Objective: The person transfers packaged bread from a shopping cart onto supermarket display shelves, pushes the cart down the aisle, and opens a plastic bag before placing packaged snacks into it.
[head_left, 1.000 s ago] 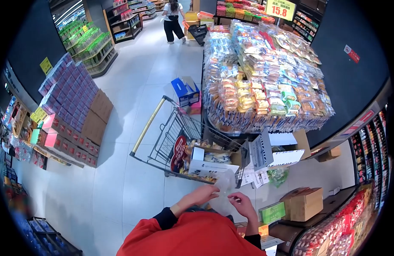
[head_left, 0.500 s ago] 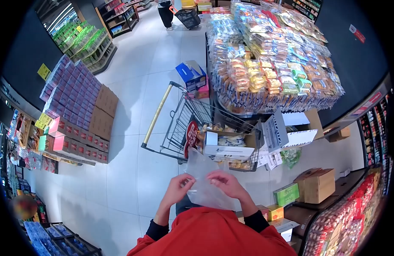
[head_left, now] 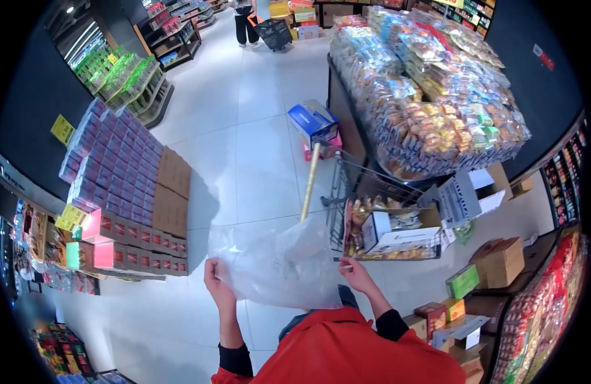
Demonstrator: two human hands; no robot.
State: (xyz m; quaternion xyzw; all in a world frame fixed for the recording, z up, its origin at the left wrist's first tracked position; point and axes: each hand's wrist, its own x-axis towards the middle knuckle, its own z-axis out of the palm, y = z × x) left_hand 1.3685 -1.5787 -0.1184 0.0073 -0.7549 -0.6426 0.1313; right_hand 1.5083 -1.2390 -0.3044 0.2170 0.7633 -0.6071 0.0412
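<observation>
A translucent plastic bag (head_left: pixel 276 265) is spread wide in front of my red top, its film billowing. My left hand (head_left: pixel 220 283) is closed on the bag's left edge. At the right edge of the film is my right hand (head_left: pixel 358 275), fingers pinched together on or against its border. Part of a shopping cart is hidden behind the bag; its yellow handle (head_left: pixel 311 182) rises above it. An open white carton (head_left: pixel 401 240) with wrapped goods sits in the wire cart basket (head_left: pixel 385 256), among loose packs.
A display heaped with packaged bread (head_left: pixel 436 121) stands at right. Blue box (head_left: pixel 313 121) lies on the floor beside it. Stacked purple packs (head_left: pixel 116 166) line the left. Cardboard boxes (head_left: pixel 498 262) stand at lower right. A person (head_left: pixel 244 25) is by a black basket (head_left: pixel 274 33) far ahead.
The bag has been drawn out wide, my left hand moving left and my right slightly right. My view has shifted, so the cart and bread display appear farther right.
</observation>
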